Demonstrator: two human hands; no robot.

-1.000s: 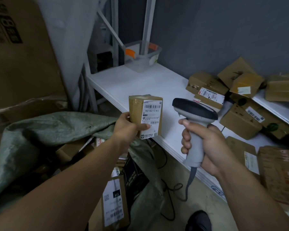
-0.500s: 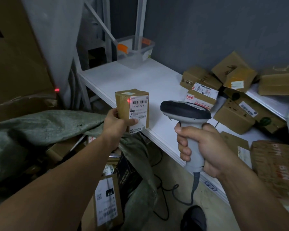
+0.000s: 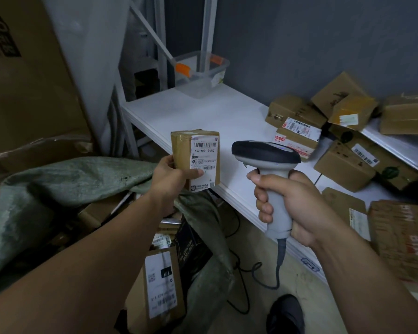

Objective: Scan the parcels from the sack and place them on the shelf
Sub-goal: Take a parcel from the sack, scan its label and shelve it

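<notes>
Nearest, the right hand [image 3: 292, 208] is wrapped tight round the grey handle of the scanner [image 3: 266, 153], whose dark head seems to face away, toward the shelf, not the label. Just left, the left hand [image 3: 171, 174] grips the small brown parcel [image 3: 195, 159] by its lower left edge, upright over the open sack [image 3: 65, 182], thumb across the lower barcode. No red beam shows on the label, so I judge the head should turn onto the top barcode, parcel held steady. Beyond, the white shelf [image 3: 203, 116] carries a clear tub [image 3: 200, 73] far left and heaped boxes [image 3: 343, 165] far right; between them looks the place to set it
</notes>
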